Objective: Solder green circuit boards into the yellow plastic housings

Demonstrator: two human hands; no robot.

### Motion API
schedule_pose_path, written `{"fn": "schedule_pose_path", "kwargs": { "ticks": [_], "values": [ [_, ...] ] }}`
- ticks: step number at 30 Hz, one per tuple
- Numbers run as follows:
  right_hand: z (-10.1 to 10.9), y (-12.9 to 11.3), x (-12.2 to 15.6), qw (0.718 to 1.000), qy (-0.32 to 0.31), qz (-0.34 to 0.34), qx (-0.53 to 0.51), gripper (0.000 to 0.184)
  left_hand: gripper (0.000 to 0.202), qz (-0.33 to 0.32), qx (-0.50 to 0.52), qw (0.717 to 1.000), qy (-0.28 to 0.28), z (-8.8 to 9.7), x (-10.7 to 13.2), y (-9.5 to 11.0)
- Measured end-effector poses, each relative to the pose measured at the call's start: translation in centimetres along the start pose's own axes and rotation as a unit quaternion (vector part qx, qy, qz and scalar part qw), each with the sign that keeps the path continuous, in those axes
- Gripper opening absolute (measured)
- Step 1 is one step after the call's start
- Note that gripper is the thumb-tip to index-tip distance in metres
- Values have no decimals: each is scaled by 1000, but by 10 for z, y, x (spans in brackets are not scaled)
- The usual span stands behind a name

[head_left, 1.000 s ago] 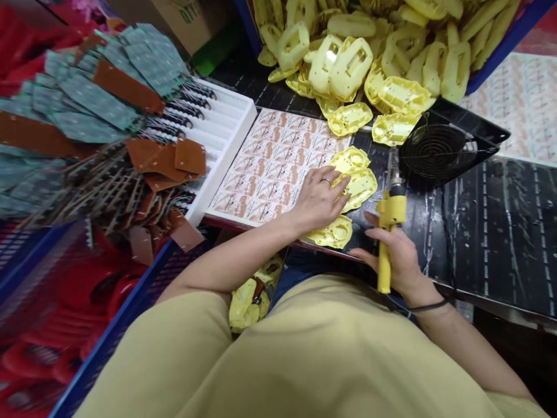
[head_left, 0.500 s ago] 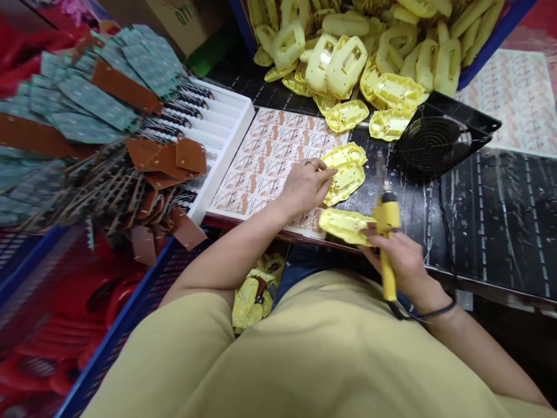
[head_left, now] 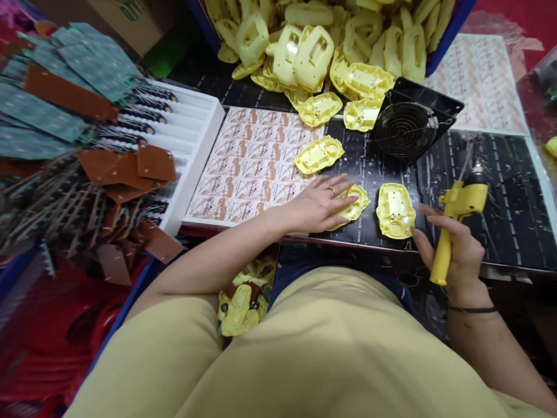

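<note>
My left hand (head_left: 319,203) lies with fingers stretched over a yellow plastic shell half (head_left: 354,204) near the table's front edge, partly covering it. My right hand (head_left: 456,249) is closed round the handle of a yellow glue gun (head_left: 463,200), whose metal nozzle points up and away. Its thumb and forefinger are close beside a second shell half (head_left: 395,210), inner side up on the black table. Whether they touch it I cannot tell. Beyond my left hand, another shell half (head_left: 319,154) rests on the printed sheet (head_left: 243,157).
A black fan (head_left: 404,128) stands tilted at the back. Behind it, a blue crate (head_left: 452,35) overflows with yellow shells. On the left, a white tray (head_left: 195,151) carries wired parts beside stacked green and brown boards (head_left: 78,93). Glue strings mark the black table (head_left: 509,232) at right.
The shell half from my right hand now lies on the table. That hand and the glue gun have moved right. The two overlapping shells are apart, with one under my left hand. The view has shifted.
</note>
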State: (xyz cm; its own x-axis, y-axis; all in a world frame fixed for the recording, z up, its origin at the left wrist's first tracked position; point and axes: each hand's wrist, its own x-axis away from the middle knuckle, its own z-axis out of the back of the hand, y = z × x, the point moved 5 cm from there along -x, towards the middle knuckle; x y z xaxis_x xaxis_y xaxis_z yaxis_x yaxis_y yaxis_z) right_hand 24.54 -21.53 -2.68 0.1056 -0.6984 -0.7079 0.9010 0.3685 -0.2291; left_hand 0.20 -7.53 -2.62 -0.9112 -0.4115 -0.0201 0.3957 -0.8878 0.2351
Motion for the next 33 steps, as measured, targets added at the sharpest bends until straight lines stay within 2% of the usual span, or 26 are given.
{"fn": "schedule_pose_path", "kwargs": {
  "ticks": [3, 5, 9, 11, 13, 15, 17, 20, 23, 26, 29, 33],
  "values": [
    [-14, -7, 2, 1000, -17, 15, 4, 43, 52, 35, -24, 999, -32, -8, -9, -4],
    [-28, -16, 1, 999, -15, 28, 17, 45, 51, 56, -31, 997, -43, -6, -16, -13],
    [-45, -30, -4, 997, -1, 43, 60, 31, 60, 89, -3, 993, -76, 7, -30, -47],
    [-44, -31, -5, 997, -20, 63, 29, 27, 67, 111, 38, 990, -83, 13, -33, -62],
    [-38, -27, -2, 995, -52, 85, -29, 28, 71, 161, 73, 982, -71, 14, -35, -71],
    [-30, -21, 2, 991, -73, 94, -60, 27, 72, 224, 81, 969, -58, 10, -35, -74],
    [-24, -12, 6, 993, -74, 78, -47, 27, 72, 259, 62, 963, -53, 4, -36, -71],
    [-20, -5, 8, 998, -43, 39, 22, 37, 70, 241, 40, 968, -55, -2, -39, -68],
    [-24, -10, 5, 998, -30, 34, 52, 32, 69, 216, 40, 973, -66, -2, -39, -72],
    [-35, -21, -4, 992, -85, 78, -50, 29, 67, 205, 33, 975, -80, 3, -39, -74],
    [-50, -32, -17, 970, -135, 143, -144, 31, 67, 192, 19, 976, -102, 8, -39, -66],
    [-72, -39, -35, 955, -129, 184, -191, 32, 65, 152, -5, 981, -123, 7, -38, -49]
  ]
}}
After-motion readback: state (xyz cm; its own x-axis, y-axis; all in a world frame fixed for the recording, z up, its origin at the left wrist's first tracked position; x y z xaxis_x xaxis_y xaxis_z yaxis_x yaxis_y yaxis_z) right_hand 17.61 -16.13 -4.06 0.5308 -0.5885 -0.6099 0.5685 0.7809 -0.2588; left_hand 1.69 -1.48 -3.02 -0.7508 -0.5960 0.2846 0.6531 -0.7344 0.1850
